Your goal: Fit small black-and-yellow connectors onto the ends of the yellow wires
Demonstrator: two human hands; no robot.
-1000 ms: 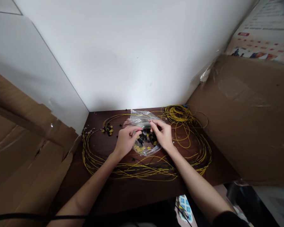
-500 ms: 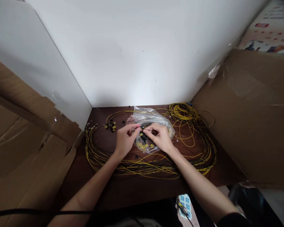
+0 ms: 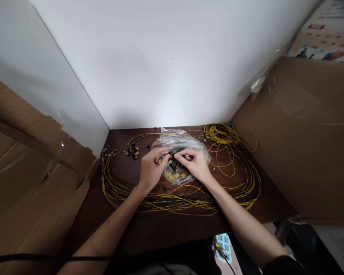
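My left hand (image 3: 152, 166) is closed in a pinch, thumb against fingers, above a clear plastic bag (image 3: 186, 142). Facing it across a small gap, my right hand (image 3: 195, 162) pinches too. Whatever sits between the fingertips is dark and too small to name. Below the hands, on the bag, lie small black parts (image 3: 174, 165) and small yellow pieces (image 3: 171, 176). A long loop of yellow and black cable (image 3: 177, 206) runs round the bag, passing under both forearms.
A tangled coil of yellow cable (image 3: 220, 133) rests at the back right. Cable ends with black and yellow parts (image 3: 134, 152) lie at the left. Cardboard (image 3: 25, 183) flanks the brown tabletop (image 3: 160, 233), with a cardboard box (image 3: 309, 145) opposite. A power strip (image 3: 223, 246) shows below the edge.
The view has shifted slightly. My hands stay over the bag, the fingertips a little farther apart; the small dark piece between them shows less clearly.
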